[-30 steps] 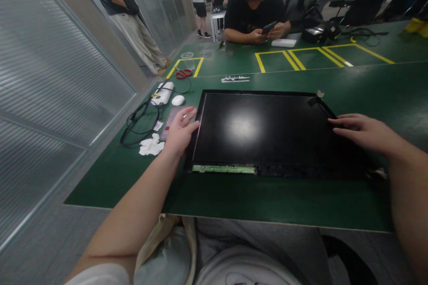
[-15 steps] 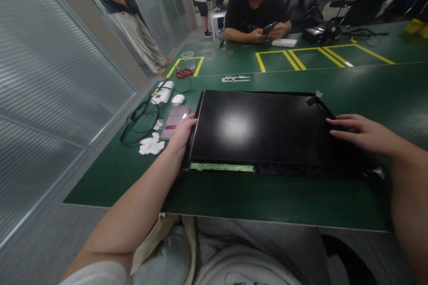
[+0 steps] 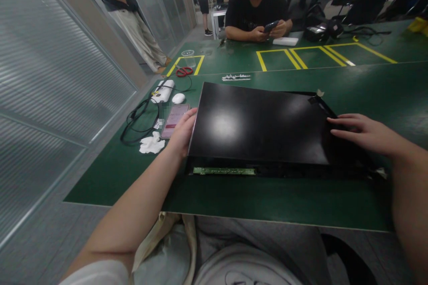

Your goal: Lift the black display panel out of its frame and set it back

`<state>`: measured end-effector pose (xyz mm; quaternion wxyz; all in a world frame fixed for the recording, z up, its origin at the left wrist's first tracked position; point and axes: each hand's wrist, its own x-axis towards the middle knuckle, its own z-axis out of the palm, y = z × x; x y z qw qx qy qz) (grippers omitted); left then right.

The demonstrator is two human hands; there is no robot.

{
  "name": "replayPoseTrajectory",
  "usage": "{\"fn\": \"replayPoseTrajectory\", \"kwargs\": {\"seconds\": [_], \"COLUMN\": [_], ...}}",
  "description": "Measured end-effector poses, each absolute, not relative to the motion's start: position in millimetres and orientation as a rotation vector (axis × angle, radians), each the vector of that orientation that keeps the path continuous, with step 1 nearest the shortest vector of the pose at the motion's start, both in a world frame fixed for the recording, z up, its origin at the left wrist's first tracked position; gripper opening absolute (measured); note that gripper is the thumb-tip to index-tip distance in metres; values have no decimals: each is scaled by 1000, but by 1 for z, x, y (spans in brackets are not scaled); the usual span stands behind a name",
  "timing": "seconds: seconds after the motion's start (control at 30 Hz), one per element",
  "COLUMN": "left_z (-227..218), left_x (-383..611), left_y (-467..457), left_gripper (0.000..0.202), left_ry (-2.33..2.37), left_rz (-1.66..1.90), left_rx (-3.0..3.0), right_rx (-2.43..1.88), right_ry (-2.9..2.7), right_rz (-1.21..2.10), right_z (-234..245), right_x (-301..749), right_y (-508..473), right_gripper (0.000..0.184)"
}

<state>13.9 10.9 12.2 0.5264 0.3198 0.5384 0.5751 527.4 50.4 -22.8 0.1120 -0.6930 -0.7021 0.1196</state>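
Observation:
A large black display panel (image 3: 261, 124) lies on the green table (image 3: 234, 200), its left side tilted up off the black frame beneath it. A green circuit strip (image 3: 224, 171) shows along the near edge. My left hand (image 3: 182, 136) grips the panel's left edge, fingers curled under it. Fingers stretched flat, my right hand (image 3: 363, 133) rests on the panel's right side near the frame corner.
Left of the panel lie a phone (image 3: 174, 120), a crumpled white tissue (image 3: 152, 144), a black cable (image 3: 138, 120), a white mouse (image 3: 178, 98) and red scissors (image 3: 183, 71). A person in black (image 3: 254, 9) sits across holding a phone. Yellow tape marks the far table.
My left hand went from lying flat beside the panel to gripping its left edge and lifting it. The panel's left side has risen. The right hand has stayed put.

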Motion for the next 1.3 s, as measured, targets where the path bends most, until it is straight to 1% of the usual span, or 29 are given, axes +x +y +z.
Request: {"fn": "replayPoseTrajectory", "kwargs": {"seconds": [0.13,0.23,0.37,0.5,0.6,0.7,0.73,0.8,0.93,1.03,1.2,1.3], "left_z": [15,14,15,20,24,27,27,27,27,26,25,24], "left_x": [17,17,18,23,24,25,25,25,25,25,25,23], "left_y": [7,7,5,3,2,2,1,-1,-7,-9,-9,-10], "left_gripper": [32,28,29,32,31,29,29,37,54,66,68,67], "left_ry": [1312,1311,1286,1399,1447,1392,1349,1234,1067,1042,1000,913], "left_rz": [1392,1374,1327,1361,1388,1409,1408,1381,1305,1332,1356,1361], "left_rx": [852,931,973,958,1027,1110,1102,1054,1075,1113,1117,1163], "right_rx": [-2036,-2034,-2052,-2023,-2001,-2040,-2053,-2059,-2030,-2028,-2073,-2042], "right_ry": [-2053,-2059,-2059,-2074,-2081,-2062,-2052,-2031,-2004,-1975,-1853,-1734], "right_rz": [348,345,357,311,303,354,374,402,391,403,428,415], "right_z": [-23,-23,-23,-27,-27,-24,-22,-20,-18,-15,-13,-16], "right_x": [528,527,526,529,530,527,526,523,519,516,510,510], "right_y": [51,51,51,52,52,51,51,50,48,47,46,46], "right_gripper": [63,64,69,65,64,69,71,74,69,68,74,67]}}
